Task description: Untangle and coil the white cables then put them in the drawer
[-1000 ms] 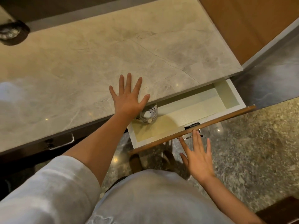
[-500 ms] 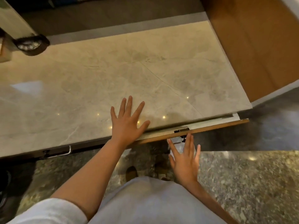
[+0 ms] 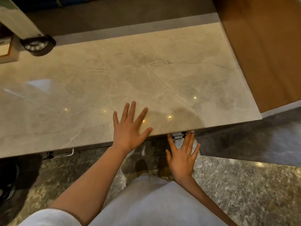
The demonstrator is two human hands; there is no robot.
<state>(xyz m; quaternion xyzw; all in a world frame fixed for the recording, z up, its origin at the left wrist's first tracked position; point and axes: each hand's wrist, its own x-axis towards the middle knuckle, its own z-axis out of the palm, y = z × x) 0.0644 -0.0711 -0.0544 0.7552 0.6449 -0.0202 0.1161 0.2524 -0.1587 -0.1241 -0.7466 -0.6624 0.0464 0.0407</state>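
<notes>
Marble counter under splayed left hand; right hand fingers touch drawer handle.

Two hands, left hand and right hand; one marble bench; two metal drawer handles, one by the right fingertips, another further left; one dark round object

Your single head-worn wide-angle view: looks steeply down and forward from above your torso, close over the marble countertop edge, floor below. Both your forearms enter from the bottom. No second view overlaps.
</notes>
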